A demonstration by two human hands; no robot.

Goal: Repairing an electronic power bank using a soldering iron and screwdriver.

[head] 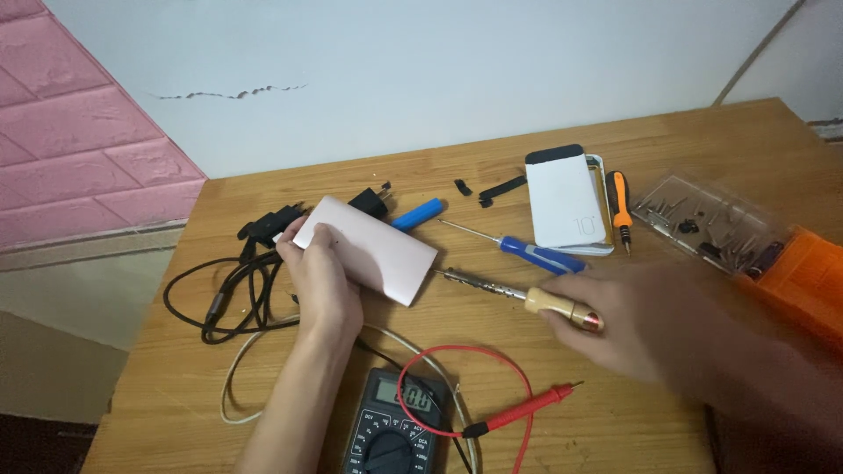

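We see the left hand (pixel 323 279) gripping a pale pink, rectangular power bank (pixel 367 248) on the wooden table (pixel 615 412); the blurred right hand (pixel 654 320) closes around the wooden-handled soldering iron (pixel 518 297).

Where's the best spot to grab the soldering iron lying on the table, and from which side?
Probably by the wooden handle, coming from the right, where the right hand already is. The soldering iron lies flat with its metal shaft pointing left toward the pink power bank held by the left hand, so avoid that end.
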